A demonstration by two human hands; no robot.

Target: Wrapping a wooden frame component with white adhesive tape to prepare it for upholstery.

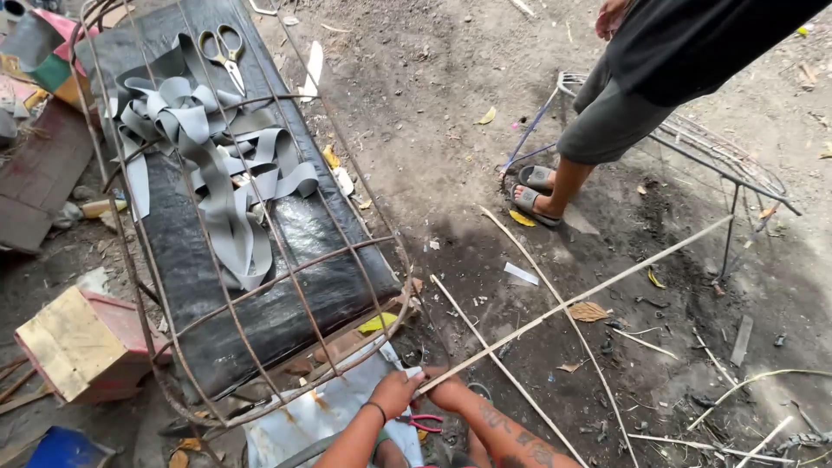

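Hands pinching the end of a rattan strip against a rusty wire frame

The curved rusty wire frame [260, 260] lies over a black padded table [286, 303] strewn with grey flat straps [208, 147] and scissors [224, 48]; at its lower rim the left hand [394, 392] and right hand [446, 390] are both closed on the near end of a long pale rattan strip [572, 299], which runs right across the dirt ground [433, 130]. The step looks like fastening it; next calls for firm tension.

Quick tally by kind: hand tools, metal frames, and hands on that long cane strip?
Scissors: 1
Red-handled pliers: 1
Metal wire frames: 2, one over the black bench, one by the standing person
Hands on the long cane strip: 2, left hand, right hand
Total: 6
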